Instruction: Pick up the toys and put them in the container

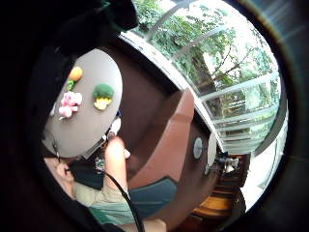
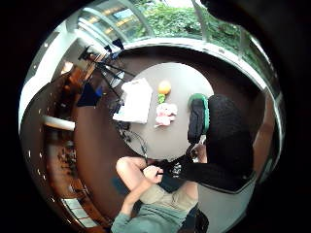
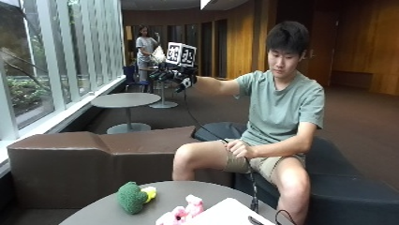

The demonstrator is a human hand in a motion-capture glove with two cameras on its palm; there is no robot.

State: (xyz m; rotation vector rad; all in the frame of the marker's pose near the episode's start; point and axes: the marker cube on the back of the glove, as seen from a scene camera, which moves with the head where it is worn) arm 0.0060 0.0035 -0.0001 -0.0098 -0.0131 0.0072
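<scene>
Nothing picked up yet. Right hand [image 3: 178, 75] raised high, well above the tabletop [image 3: 99, 211], holding nothing; fingers not readable. Broccoli toy [image 3: 132, 197], pink toy [image 3: 184, 212] and orange toy [image 2: 164, 87] lying beside the white container [image 2: 134, 100]. Next, probably: lowering toward one toy.

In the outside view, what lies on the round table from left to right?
Green broccoli toy → pink plush toy → white container, only its near corner showing at the picture's lower edge. The gloved right hand is raised well above the table, holding none of them.
</scene>
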